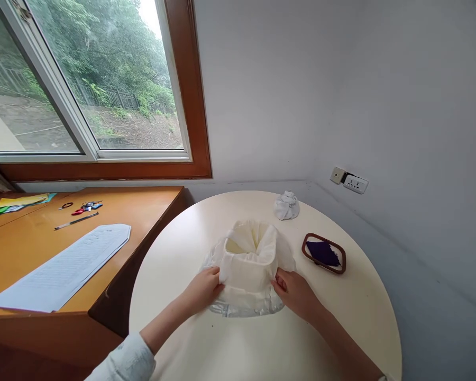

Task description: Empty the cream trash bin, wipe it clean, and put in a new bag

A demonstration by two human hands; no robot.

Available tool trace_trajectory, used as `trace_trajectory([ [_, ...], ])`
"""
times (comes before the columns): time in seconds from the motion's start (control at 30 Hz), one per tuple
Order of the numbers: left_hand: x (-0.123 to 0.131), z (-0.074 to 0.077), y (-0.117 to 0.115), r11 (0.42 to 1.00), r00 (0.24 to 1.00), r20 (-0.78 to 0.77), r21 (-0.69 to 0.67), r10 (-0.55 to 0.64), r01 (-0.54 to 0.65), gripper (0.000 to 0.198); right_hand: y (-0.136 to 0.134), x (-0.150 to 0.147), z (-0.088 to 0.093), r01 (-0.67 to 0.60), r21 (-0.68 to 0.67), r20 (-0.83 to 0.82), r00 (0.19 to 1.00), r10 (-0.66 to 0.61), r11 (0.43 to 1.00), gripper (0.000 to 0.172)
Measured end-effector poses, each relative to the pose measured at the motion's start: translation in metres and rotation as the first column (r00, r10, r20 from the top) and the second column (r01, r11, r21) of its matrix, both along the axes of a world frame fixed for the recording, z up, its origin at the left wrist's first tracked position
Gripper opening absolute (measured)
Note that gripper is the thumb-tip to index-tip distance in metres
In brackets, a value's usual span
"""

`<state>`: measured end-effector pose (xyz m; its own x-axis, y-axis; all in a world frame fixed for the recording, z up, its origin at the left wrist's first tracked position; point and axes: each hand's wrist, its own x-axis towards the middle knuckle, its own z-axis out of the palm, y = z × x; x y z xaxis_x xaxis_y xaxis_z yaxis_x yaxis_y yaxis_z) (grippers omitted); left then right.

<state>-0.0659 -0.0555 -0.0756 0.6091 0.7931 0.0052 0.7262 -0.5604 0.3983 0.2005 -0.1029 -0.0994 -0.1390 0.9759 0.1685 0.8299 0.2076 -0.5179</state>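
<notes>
In the middle of the round table stands a cream cloth piece [246, 272], upright like a collar, its open top sinking into folds. A wide, shiny, see-through skirt [249, 308], plastic-looking, spreads around its foot. My left hand [207, 288] is closed on the cloth's lower left side, the fingertips partly hidden behind it. On the right side, my right hand [293, 288] pinches the cloth's edge between thumb and curled fingers. Both hands are low, near the tabletop.
The round cream table [238, 349] also carries a crumpled white bundle [286, 205] at the back and a brown-rimmed tray [344, 264] with dark purple cloth [322, 253] at right. A wooden desk [150, 203] at left holds papers [75, 264], a pen [76, 221] and keys [88, 206].
</notes>
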Motion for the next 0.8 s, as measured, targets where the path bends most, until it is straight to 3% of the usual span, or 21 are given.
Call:
trace_trajectory([
  [0.1, -0.013, 0.018, 0.004, 0.994, 1.0, 0.028, -0.106, -0.005, 0.008, 0.018, 0.0, 0.009, 0.009, -0.003, -0.074, -0.043, 0.999, 0.0, 0.997, 0.016],
  [0.2, -0.024, 0.045, 0.006, 0.984, 0.988, 0.141, -0.173, 0.065, -0.041, 0.021, -0.001, 0.022, 0.025, -0.059, -0.145, -0.19, 0.981, 0.031, 0.988, 0.01],
  [0.27, -0.025, 0.063, 0.004, 0.99, 0.952, 0.282, -0.106, 0.122, -0.096, 0.022, 0.001, 0.028, 0.035, -0.044, -0.096, -0.271, 0.962, 0.016, 0.994, 0.014],
  [0.37, -0.018, 0.08, -0.002, 0.994, 0.898, 0.426, -0.037, 0.112, -0.107, 0.032, 0.009, 0.032, 0.047, 0.095, 0.04, -0.433, 0.899, -0.068, 0.995, 0.023],
  [0.43, -0.008, 0.084, -0.003, 0.99, 0.88, 0.457, -0.108, 0.13, -0.091, 0.045, 0.017, 0.028, 0.054, 0.182, 0.055, -0.578, 0.808, -0.117, 0.982, 0.03],
  [0.53, 0.009, 0.081, 0.005, 0.94, 0.804, 0.513, -0.303, 0.301, -0.158, 0.053, 0.03, 0.017, 0.063, 0.197, -0.025, -0.705, 0.691, -0.157, 0.98, 0.04],
  [0.6, 0.022, 0.078, 0.013, 0.881, 0.731, 0.532, -0.428, 0.427, -0.204, 0.055, 0.039, 0.007, 0.066, 0.142, -0.092, -0.722, 0.672, -0.164, 0.986, 0.047],
  [0.7, 0.04, 0.073, 0.02, 0.82, 0.664, 0.582, -0.566, 0.469, -0.084, 0.057, 0.046, -0.008, 0.065, 0.056, -0.154, -0.72, 0.677, -0.15, 0.987, 0.054],
  [0.8, 0.051, 0.069, 0.012, 0.835, 0.578, 0.688, -0.549, 0.438, 0.021, 0.055, 0.04, -0.019, 0.061, 0.087, -0.081, -0.721, 0.683, -0.118, 0.993, 0.053],
])
